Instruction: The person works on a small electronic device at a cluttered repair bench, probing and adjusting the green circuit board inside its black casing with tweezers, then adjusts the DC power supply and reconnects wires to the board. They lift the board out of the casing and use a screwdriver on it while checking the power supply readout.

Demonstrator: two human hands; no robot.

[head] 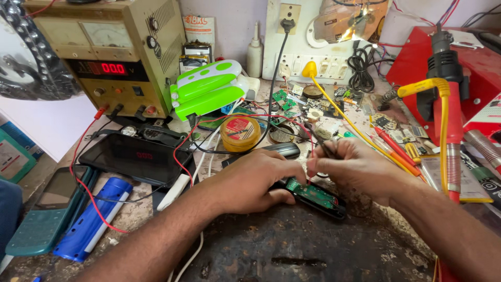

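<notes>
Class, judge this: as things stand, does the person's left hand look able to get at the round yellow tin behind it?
Probably yes. The left hand rests on the open device with the green circuit board, and the yellow tin sits just beyond it; only loose red and black wires lie between.

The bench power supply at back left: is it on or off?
On. The power supply shows lit red digits on its front display.

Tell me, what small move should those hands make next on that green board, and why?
Probably lower the probe tips onto the green board. The left hand already steadies its black case, and the right hand holds the tips just above the board's near end.
</notes>
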